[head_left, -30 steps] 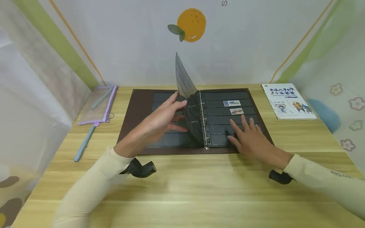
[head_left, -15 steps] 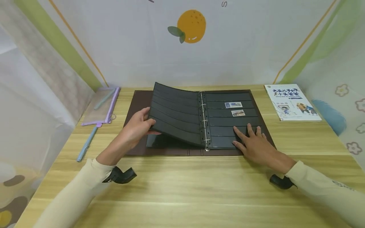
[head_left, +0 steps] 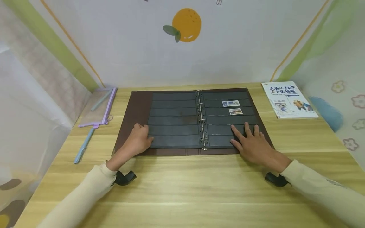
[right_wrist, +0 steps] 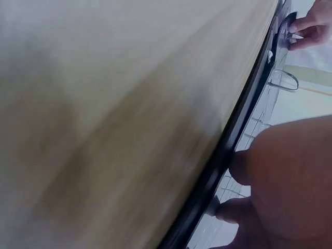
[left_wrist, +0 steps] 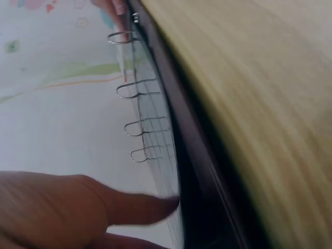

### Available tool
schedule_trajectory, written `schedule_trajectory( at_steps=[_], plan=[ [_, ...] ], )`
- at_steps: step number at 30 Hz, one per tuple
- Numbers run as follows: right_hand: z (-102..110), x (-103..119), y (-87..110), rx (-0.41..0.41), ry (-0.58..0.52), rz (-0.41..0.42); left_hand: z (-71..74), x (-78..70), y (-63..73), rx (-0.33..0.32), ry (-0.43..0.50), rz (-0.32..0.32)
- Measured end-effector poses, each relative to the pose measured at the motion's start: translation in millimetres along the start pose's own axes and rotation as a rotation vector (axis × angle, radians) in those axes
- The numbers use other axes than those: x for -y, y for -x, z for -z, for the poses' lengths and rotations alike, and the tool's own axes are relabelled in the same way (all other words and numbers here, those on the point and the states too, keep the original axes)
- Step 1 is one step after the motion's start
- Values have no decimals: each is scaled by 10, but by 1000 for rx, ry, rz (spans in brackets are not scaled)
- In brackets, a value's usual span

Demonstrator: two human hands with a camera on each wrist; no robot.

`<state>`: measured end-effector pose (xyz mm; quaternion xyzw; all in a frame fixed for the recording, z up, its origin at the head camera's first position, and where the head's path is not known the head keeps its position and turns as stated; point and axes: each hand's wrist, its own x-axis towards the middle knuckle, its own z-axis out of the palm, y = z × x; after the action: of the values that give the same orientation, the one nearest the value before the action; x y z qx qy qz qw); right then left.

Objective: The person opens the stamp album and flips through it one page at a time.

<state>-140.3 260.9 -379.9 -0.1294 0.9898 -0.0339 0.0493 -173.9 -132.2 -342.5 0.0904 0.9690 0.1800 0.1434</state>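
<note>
An open stamp album with a dark brown cover lies on the table. Its black pages are held by metal rings along the middle. My left hand is at the near outer corner of the left page, pinching its edge, thumb on top; the curled fingers are partly hidden. My right hand rests with spread fingers on the lower outer part of the right page. Two small stamps, a bluish one and a reddish one, sit in that page's upper strips.
A mesh zip pouch with purple edging lies at the left, a light blue pen inside. Another light blue pen lies in front of it. A white picture-covered book is at the back right. A printed curtain hangs behind the table.
My left hand has turned a black page leftward over the rings, and that page now lies nearly flat on the left side. The right hand stays on the right page.
</note>
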Motion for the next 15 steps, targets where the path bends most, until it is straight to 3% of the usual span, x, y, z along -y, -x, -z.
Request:
schedule_trajectory(
  at_steps=[6,11,15],
  plan=[
    [49,10,36,34,-88,-20,-110,-89,-21,-3,-91,-36],
    [167,-148,-115,31,-188,-79,-195,-215,-180,78,-121,-185],
    [224,-368,-261,26,-232,-134,-231,-315,-308,156,-139,-256]
  ],
)
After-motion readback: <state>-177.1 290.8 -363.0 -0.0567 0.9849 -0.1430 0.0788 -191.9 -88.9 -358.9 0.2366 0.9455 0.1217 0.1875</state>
